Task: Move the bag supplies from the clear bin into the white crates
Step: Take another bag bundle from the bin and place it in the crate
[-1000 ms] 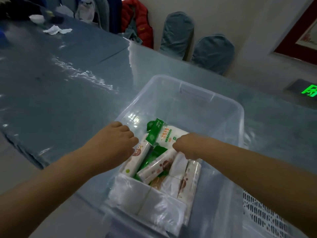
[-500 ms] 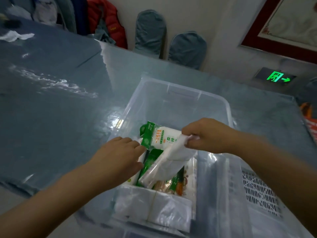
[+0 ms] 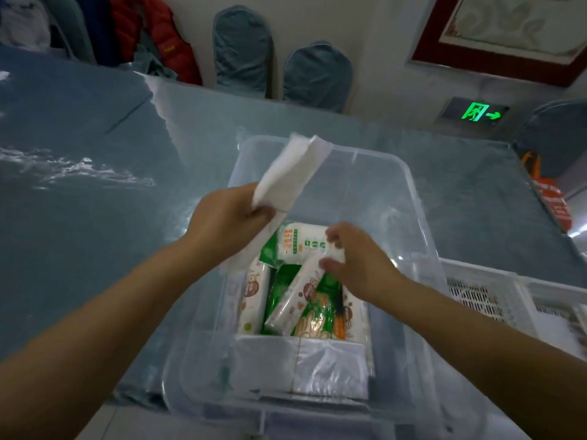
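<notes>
A clear plastic bin [image 3: 416, 198] stands in front of me on the table, holding several packs of bags in white and green wrappers [image 3: 301, 241]. My left hand [image 3: 227, 217] grips a white roll pack [image 3: 290, 174] and holds it up above the bin's left wall. My right hand [image 3: 355, 258] is inside the bin, its fingers pinching the top end of a slim white roll pack [image 3: 293, 300] that leans across the others. Two clear-wrapped white bundles [image 3: 298, 366] lie at the bin's near end. A white slatted crate [image 3: 495, 300] sits to the right of the bin.
The table is covered with a blue-grey cloth under clear plastic [image 3: 79, 192]. Covered chair backs [image 3: 314, 74] and a red jacket [image 3: 165, 46] line the far edge. A red and orange bag [image 3: 549, 198] sits at the far right.
The white roll pack went from my right hand to my left, which lifted it above the bin's left wall. My right hand dropped back into the bin onto another slim pack.
</notes>
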A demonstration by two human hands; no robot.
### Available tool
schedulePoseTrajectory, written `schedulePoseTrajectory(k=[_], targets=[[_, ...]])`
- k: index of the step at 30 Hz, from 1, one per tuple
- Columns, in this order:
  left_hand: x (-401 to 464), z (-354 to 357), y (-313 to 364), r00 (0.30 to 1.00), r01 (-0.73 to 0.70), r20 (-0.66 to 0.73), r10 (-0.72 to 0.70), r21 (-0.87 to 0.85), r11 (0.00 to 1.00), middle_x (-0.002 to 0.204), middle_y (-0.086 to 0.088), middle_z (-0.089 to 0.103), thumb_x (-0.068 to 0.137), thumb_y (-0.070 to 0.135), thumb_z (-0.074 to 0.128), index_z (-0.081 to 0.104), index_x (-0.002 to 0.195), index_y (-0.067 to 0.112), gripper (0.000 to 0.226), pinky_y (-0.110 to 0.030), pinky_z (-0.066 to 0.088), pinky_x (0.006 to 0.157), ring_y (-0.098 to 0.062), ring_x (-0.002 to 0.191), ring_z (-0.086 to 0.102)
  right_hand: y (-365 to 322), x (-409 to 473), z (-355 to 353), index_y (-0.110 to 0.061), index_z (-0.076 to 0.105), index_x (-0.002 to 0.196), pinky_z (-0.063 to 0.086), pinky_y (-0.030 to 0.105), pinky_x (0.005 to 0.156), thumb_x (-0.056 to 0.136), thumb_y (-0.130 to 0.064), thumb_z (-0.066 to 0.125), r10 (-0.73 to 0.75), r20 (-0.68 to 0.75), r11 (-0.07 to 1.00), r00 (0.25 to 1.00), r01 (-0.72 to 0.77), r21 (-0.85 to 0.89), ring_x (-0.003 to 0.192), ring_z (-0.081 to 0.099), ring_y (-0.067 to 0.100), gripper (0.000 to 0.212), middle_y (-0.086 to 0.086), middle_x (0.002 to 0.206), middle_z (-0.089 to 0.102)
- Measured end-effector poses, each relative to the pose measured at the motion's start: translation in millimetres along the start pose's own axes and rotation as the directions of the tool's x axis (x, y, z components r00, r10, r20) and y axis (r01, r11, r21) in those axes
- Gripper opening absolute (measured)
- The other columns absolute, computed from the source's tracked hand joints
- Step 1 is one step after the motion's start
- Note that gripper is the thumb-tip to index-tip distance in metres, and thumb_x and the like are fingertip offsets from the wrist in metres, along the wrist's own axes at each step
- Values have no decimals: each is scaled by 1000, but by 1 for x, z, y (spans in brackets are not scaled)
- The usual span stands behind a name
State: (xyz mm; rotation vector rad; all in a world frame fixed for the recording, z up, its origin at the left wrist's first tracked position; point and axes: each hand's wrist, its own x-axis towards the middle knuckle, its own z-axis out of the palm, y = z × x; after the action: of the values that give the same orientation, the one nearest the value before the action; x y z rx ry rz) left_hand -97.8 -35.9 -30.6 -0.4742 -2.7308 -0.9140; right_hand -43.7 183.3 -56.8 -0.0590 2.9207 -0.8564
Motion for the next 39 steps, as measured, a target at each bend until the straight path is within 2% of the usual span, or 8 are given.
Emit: schedulePoseTrajectory(k=[3,5,9,16,23,28,32,39], targets=[[8,4,-11,996,79,52,-72,-139,987,68,3,61,79,31,66,65,85,22,10,-26,33,55,-24,68,59,3,-20,41,-22,47,125,42,29,86,89,-33,56,-38,474,943,880,189,-275,113,52,23,38,3,129,53],[9,6,-16,995,77,73,-62,-229,970,61,13,57,78,28,67,61,77,26,6,-23,35,52,-16,62,57,7,-33,59,-17,40,133,43,36,95,91,-34,52,-37,622,877,782,323,-355,120,49,28,46,7,137,47],[8,6,-20,994,92,80,-70,-328,940,61,22,56,77,30,67,57,75,34,11,-16,35,50,5,58,53,12,-44,73,-9,39,132,46,43,94,92,-32,52,-13,724,824,689,417,-382,115,52,33,48,14,134,49],[7,7,-21,994,66,106,-35,-312,948,66,23,55,79,33,65,60,87,30,9,-18,36,52,4,65,52,8,-39,71,-11,55,114,42,33,81,92,-34,51,-58,728,862,684,402,-308,103,55,28,32,11,116,59],[5,5,-22,992,82,116,-44,-349,933,70,21,59,79,34,65,59,85,34,9,-21,42,54,0,69,57,-4,-34,16,-21,59,104,44,29,79,90,-29,52,-134,468,945,874,255,-206,92,55,16,18,0,105,63],[7,1,-20,989,113,133,-66,-390,914,67,16,63,76,32,67,60,76,32,7,-25,45,55,-11,65,62,-12,-51,-38,-19,59,78,42,19,63,85,-11,61,-71,73,978,995,55,200,67,51,3,11,-6,73,56],[10,-1,-5,972,224,188,-140,-573,789,69,8,68,75,28,71,63,72,31,8,-29,49,60,-13,64,64,-21,-66,-51,-13,60,76,45,20,58,86,-7,61,96,-215,814,972,48,579,63,54,8,12,0,68,60],[1,12,62,907,370,419,-50,-732,573,71,8,73,85,22,59,66,89,22,8,-26,50,56,-11,64,68,-36,-67,-43,-11,67,88,57,35,70,87,-9,60,371,-266,482,890,60,874,74,67,20,7,10,85,73]])
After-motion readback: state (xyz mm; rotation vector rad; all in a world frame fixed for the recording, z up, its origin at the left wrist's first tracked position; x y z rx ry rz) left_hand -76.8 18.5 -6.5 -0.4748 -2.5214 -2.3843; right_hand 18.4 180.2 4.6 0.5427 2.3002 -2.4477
